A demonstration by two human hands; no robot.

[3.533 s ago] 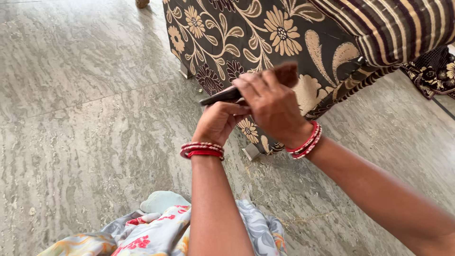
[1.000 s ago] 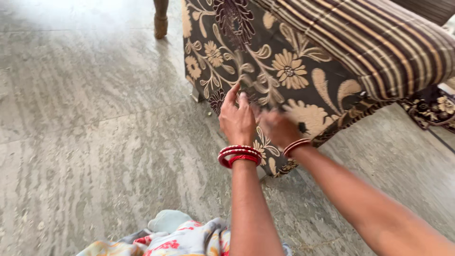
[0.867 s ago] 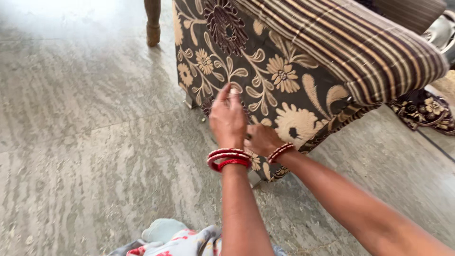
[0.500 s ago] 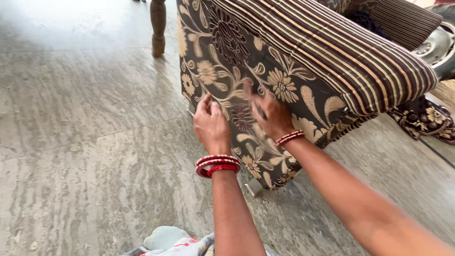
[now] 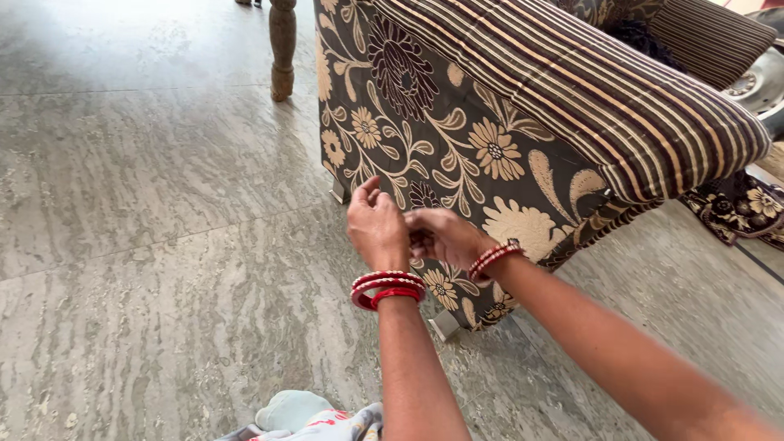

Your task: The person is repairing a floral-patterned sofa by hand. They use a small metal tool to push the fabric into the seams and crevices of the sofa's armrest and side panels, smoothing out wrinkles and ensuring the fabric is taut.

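My left hand (image 5: pixel 377 230) and my right hand (image 5: pixel 445 237) meet in front of the side panel of a sofa (image 5: pixel 425 139) covered in dark brown fabric with cream flowers. The fingertips of both hands touch each other a little off the fabric. My left thumb points up and the back of that hand faces me. My right fingers curl toward the left palm. Whatever lies between the fingers is hidden. Red and white bangles (image 5: pixel 388 286) circle my left wrist, and similar bangles (image 5: pixel 492 257) circle my right wrist.
A striped cushion (image 5: pixel 588 90) lies on top of the sofa. A short sofa foot (image 5: pixel 445 325) rests on the grey marble floor (image 5: pixel 163 245). A turned wooden leg (image 5: pixel 282 49) stands at the back. Flowered cloth (image 5: pixel 318 416) covers my lap. A patterned rug (image 5: pixel 743 212) lies at right.
My hands, pressed on the sofa's flowered side half a second ago, have come off it and drawn together. The dark object held 3.5 seconds ago is no longer visible.
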